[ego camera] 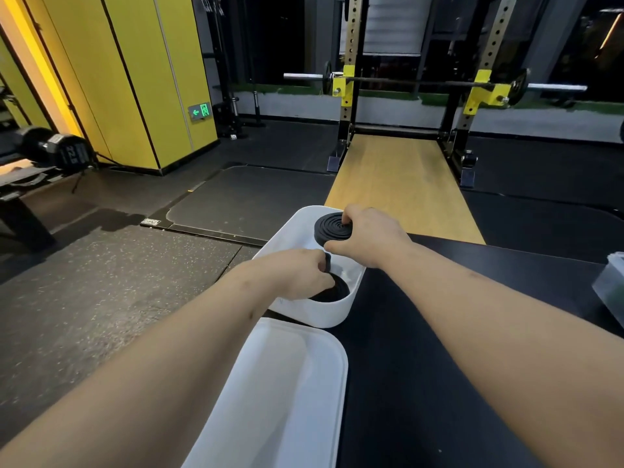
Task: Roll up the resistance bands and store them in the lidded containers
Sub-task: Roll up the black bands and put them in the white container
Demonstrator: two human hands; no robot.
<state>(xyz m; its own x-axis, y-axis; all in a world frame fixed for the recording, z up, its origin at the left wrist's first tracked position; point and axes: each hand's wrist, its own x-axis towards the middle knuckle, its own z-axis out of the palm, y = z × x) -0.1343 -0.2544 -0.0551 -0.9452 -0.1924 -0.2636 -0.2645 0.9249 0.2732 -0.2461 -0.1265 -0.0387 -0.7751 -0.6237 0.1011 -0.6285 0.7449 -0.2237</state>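
A white container (324, 315) sat open on a black counter (439, 332), with its lid (287, 383) lying just in front of it. The right hand (368, 236) held a coiled black resistance band (332, 228) over the container's far end, fingers curled round its edge. The left hand (297, 275) pinched a second black band (332, 292) lying inside the near end. To go well, the coil probably needed lowering flat beside the other band. It likely also needed to be kept squeezed until the walls could stop it springing open.
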